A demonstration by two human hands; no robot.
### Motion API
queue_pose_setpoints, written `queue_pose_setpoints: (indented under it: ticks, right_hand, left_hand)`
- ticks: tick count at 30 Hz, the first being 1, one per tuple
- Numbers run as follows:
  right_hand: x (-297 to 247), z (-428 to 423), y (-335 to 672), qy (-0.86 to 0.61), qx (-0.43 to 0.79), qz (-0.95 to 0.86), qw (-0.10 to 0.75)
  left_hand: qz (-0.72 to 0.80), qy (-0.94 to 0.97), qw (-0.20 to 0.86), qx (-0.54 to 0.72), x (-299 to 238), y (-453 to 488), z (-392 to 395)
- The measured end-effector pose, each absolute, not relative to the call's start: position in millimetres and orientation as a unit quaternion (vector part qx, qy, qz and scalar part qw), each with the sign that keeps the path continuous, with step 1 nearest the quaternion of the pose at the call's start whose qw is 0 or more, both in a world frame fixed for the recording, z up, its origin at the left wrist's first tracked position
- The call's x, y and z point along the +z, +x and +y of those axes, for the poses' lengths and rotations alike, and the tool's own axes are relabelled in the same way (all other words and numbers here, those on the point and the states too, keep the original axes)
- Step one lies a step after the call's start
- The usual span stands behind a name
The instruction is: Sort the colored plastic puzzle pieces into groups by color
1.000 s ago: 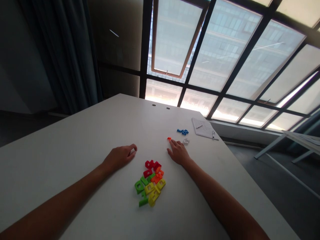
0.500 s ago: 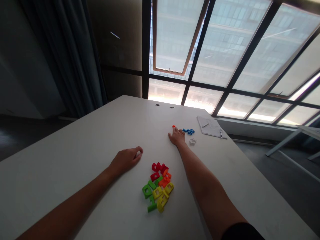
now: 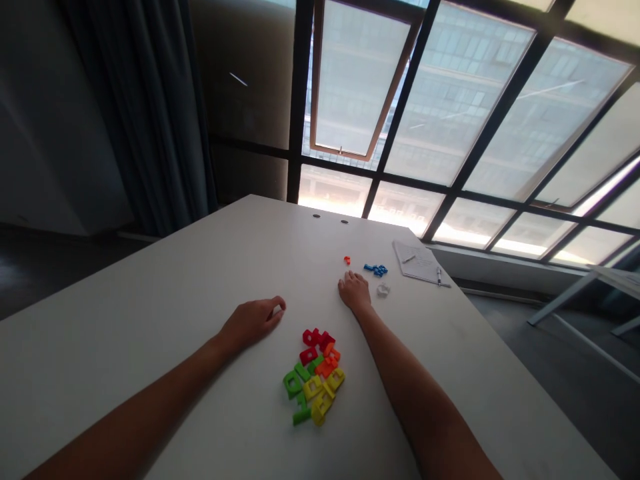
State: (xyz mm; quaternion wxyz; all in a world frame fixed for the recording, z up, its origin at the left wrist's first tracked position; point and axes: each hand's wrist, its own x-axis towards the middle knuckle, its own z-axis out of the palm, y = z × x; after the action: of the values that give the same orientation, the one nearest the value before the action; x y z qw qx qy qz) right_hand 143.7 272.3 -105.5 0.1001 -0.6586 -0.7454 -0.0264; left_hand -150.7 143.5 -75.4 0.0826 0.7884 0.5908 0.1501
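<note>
My left hand [image 3: 254, 319] rests on the white table [image 3: 220, 267], its fingers curled in and the thumb close to the index finger, with nothing visible in them. Farther out, my right hand [image 3: 355, 289] lies low over the table with fingers bent slightly apart; I see nothing in it. Just beyond its fingertips is a small orange piece [image 3: 347, 260], not touched. Blue plastic pieces [image 3: 377, 270] lie past it to the right, and a whitish translucent piece [image 3: 383, 289] is beside the hand. Nearer me sits a cluster of red [image 3: 309, 355], orange [image 3: 327, 367], green [image 3: 293, 384] and yellow pieces [image 3: 323, 404].
A paper pad [image 3: 420, 263] with pens on it lies by the table's right edge. Two dark round grommets [image 3: 331, 219] are at the far edge. Behind stand large windows [image 3: 450, 100] and a dark curtain [image 3: 150, 120]; another table [image 3: 613, 277] is at the right.
My right hand has drawn back towards me from the small orange piece, which now shows fully. Its fingers are more bent than before. The left hand has stayed in place.
</note>
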Motion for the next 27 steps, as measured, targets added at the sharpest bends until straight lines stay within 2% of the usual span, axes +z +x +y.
queue_pose_setpoints:
  ticks: [12, 17, 24, 27]
  right_hand:
    - [-117, 159, 184, -0.527, -0.045, -0.838, 0.131]
    - [-115, 122, 192, -0.469, -0.036, -0.858, 0.205]
    - [-95, 99, 186, -0.287, 0.061, -0.892, 0.343]
    - [-90, 96, 184, -0.234, 0.079, -0.905, 0.347]
  left_hand:
    - [0.591, 0.787, 0.081, 0.159, -77, -151, 142]
    - [0.592, 0.786, 0.08, 0.158, -78, -151, 143]
    - [0.595, 0.786, 0.072, 0.152, -78, -150, 143]
    - [0.59, 0.79, 0.07, 0.152, -78, -152, 143]
